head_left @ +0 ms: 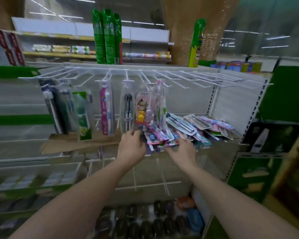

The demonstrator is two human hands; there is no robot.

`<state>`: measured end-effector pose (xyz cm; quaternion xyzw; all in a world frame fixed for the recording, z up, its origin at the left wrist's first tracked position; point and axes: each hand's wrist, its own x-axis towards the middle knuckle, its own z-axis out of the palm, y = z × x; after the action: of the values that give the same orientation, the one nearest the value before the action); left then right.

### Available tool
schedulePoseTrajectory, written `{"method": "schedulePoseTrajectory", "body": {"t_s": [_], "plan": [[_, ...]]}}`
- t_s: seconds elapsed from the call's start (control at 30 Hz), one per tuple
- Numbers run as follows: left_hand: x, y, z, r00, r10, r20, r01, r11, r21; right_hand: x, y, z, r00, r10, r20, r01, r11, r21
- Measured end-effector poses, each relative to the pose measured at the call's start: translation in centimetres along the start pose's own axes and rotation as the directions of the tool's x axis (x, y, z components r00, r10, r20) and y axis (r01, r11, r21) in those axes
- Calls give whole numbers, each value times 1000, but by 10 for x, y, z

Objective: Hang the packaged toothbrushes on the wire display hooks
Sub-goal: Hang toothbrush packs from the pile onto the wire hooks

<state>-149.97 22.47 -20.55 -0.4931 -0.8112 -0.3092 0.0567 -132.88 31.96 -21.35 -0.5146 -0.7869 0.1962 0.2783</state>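
Both hands are at the loose pile of packaged toothbrushes (183,128) on the shelf (79,144), which is lined with brown cardboard. The pile sits toward the shelf's right end and spills to its front edge. Left hand (130,145) is at the pile's left edge, fingers curled around the end of a pack, though blur hides exactly which one. Right hand (181,149) is at the front edge of the pile with fingers reaching onto the pink and purple packs; can't tell if it grips or just touches.

Risks, as a judgement:
- Packs overlap at loose angles, so pulling one may drag neighbours off the shelf's front edge onto the stock below.
- The hang holes are not visible, so a pack could be lifted upside down and need turning.
- Hung packs (127,107) dangle just above the left hand; lifting straight up could knock them swinging or off their hooks.
- The wire display hooks (188,78) on the right half of the rack are bare and closely spaced, so it's easy to snag the neighbouring prong.

Relative to the grip, the pile is directly in front of and between both hands, touching the fingertips. The bare hooks are above and to the right, well apart from the hands.
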Motion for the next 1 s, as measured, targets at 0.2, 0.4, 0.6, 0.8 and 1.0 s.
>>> {"method": "schedulePoseTrajectory", "body": {"t_s": [0.2, 0.4, 0.6, 0.8, 1.0], "plan": [[-8, 10, 5, 999, 5, 38, -4, 1000, -30, -16, 10, -7, 1000, -23, 13, 24, 995, -94], [-17, 20, -5, 998, 2, 70, 0, 1000, -23, -23, 0, -17, 997, -74, 17, 76, 984, -160], [-20, 28, -10, 998, 21, 66, -20, 1000, -16, -33, -1, -17, 996, -91, 5, 91, 983, -157], [-16, 29, -3, 996, 13, 87, -14, 1000, 8, -24, 7, -18, 997, -72, 0, 71, 990, -125], [4, 36, 6, 996, -23, 83, 23, 1000, 2, 4, 9, -15, 997, -72, -10, 71, 993, -92]]}}
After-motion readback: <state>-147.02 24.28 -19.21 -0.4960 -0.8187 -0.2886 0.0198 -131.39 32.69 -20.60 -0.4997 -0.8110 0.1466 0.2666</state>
